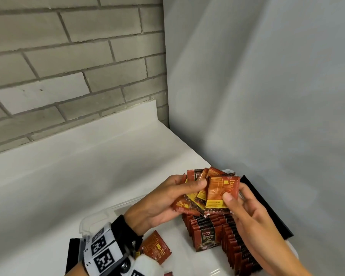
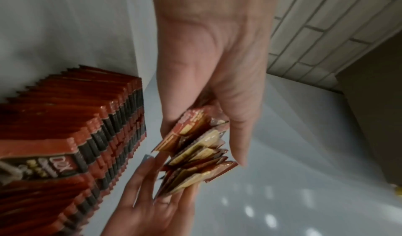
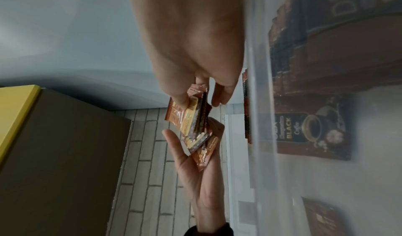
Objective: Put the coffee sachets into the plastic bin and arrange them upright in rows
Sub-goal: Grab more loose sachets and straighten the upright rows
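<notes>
My left hand [image 1: 187,188] grips a fanned bundle of red-and-orange coffee sachets [image 1: 195,198] above the clear plastic bin [image 1: 100,214]. My right hand [image 1: 235,193] pinches the front sachet [image 1: 221,188] of that fan between thumb and fingers. Below them, rows of sachets [image 1: 217,232] stand upright in the bin. In the left wrist view the bundle [image 2: 195,153] sits edge-on in my left hand [image 2: 208,119], with the right hand [image 2: 152,196] under it and the rows [image 2: 76,127] to the left. The right wrist view shows my right hand [image 3: 195,100] on the sachets [image 3: 189,117].
One loose sachet [image 1: 157,248] lies flat left of the rows, near my left wrist. A black flat panel [image 1: 267,212] lies right of the bin by the grey wall. Another black piece [image 1: 74,253] sits at bottom left. The white countertop [image 1: 68,176] runs back to a brick wall.
</notes>
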A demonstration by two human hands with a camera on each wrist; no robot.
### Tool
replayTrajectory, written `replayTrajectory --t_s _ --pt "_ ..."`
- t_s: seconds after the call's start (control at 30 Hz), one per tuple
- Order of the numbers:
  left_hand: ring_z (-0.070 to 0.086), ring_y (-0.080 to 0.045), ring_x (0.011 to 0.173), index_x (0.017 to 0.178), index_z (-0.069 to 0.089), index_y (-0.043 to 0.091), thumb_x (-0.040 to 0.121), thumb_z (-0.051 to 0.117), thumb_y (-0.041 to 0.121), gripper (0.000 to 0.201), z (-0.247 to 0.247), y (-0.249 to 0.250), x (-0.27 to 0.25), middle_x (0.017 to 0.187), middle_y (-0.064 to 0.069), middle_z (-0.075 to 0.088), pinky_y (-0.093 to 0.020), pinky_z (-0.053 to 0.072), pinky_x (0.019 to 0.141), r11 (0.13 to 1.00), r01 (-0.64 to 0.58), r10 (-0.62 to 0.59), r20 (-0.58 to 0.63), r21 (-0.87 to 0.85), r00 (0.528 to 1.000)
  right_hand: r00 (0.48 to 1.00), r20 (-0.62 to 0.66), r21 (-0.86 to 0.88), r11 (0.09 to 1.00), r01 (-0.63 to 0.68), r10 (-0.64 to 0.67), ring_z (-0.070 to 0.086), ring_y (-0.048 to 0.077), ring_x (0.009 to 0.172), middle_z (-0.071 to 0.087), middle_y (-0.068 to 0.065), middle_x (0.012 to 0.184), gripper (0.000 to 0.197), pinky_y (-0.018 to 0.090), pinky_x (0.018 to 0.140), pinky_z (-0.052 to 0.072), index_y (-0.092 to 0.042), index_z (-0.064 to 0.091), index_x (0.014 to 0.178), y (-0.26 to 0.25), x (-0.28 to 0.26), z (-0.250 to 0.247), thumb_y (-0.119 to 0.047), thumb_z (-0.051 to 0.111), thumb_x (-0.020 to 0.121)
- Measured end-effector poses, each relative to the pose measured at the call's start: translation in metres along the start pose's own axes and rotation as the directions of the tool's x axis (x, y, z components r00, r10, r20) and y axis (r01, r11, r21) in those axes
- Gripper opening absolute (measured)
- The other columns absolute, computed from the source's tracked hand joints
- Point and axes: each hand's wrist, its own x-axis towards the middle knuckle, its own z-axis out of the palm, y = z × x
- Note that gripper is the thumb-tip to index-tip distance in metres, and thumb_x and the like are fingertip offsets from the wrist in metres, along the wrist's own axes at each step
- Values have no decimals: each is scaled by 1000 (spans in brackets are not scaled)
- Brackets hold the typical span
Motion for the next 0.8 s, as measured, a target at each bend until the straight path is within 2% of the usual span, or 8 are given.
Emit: replayTrajectory --t_s 0.13,0.27,0.33,0.47,0.53,0.6,0.67,0.8 --pt "62 -31 111 114 69 12 75 75 5 40 7 -5 -1 121 -17 64 -39 48 97 995 16 -22 61 102 998 996 84 -102 995 -2 11 63 7 110 69 -6 117 79 17 86 49 -24 51 123 0 -2 2 -66 71 59" --pt "68 -20 97 99 76 24 77 60 0 36 11 -4 -3 103 -6 72 -31 54 84 993 17 -22 38 119 999 997 64 -159 986 51 -42 62 3 109 67 -14 115 47 10 84 48 -24 46 124 2 -3 4 -43 63 84" --pt "69 -19 94 98 75 23 75 59 1 35 13 -5 -4 100 -6 72 -29 55 81 992 27 -31 26 121 999 993 15 -239 964 119 -119 59 3 112 62 -19 118 47 14 87 48 -26 42 126 6 -3 5 -36 61 84" --pt "66 -18 101 107 71 20 76 54 2 39 15 -4 -5 106 -5 71 -28 53 83 990 52 -57 38 135 998 979 -86 -384 913 137 -183 47 -12 116 46 -27 124 85 14 87 47 -46 32 129 11 -1 0 -77 66 57" --pt "64 -19 106 102 74 26 77 53 4 40 16 -4 -5 106 -2 71 -31 51 90 990 63 -69 44 124 997 972 -98 -422 894 152 -211 40 -13 123 36 -25 136 82 18 94 43 -53 30 132 10 -3 1 -71 67 62" --pt "64 -20 103 108 66 26 76 54 6 40 15 -6 -5 103 -3 70 -33 50 92 991 80 -83 26 108 996 961 -30 -420 876 238 -275 37 -11 127 34 -18 142 66 15 96 42 -53 31 134 9 -7 3 -49 68 80" --pt "64 -17 93 106 61 19 73 60 12 34 16 -10 -3 98 -4 68 -30 49 89 987 110 -116 45 114 992 945 104 -434 840 324 -311 37 -9 129 33 -13 146 68 7 93 40 -49 30 139 7 -10 4 -23 66 88" --pt "63 -17 85 101 59 10 68 65 25 36 17 -16 -4 90 -7 65 -30 49 84 975 171 -182 74 139 980 918 382 -360 897 254 -107 39 -3 130 20 -24 146 113 18 96 47 -55 9 143 6 -14 6 -16 84 68"
